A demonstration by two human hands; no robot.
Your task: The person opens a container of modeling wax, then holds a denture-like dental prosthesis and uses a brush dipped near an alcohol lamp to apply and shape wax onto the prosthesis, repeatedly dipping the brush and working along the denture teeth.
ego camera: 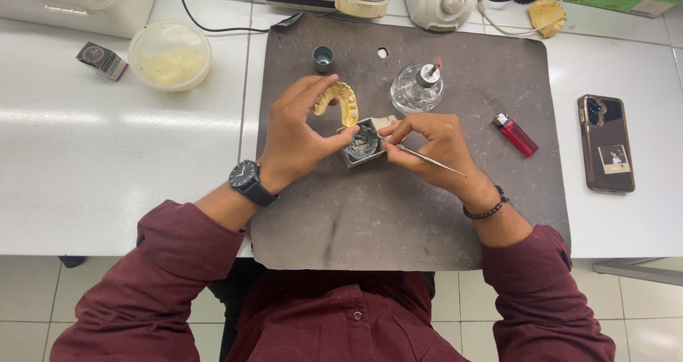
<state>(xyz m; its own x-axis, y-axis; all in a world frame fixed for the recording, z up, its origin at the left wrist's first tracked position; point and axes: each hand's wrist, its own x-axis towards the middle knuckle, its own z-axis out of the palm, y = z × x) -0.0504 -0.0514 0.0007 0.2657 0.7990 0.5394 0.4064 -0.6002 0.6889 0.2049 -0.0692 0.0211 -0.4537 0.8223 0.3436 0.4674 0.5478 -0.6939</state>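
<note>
Grey wax fills square tin (363, 146)

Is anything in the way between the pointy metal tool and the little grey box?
Nothing visible is. The right hand holds the thin metal tool with its tip right at the small grey box. The left hand holds the yellow tooth model just above it.

A white table (92, 156) fills most of the view, shiny under bright light. A dark gray mat (398, 220) lies on it. Below the table's edge, the floor (28, 305) has pale square tiles.
</note>
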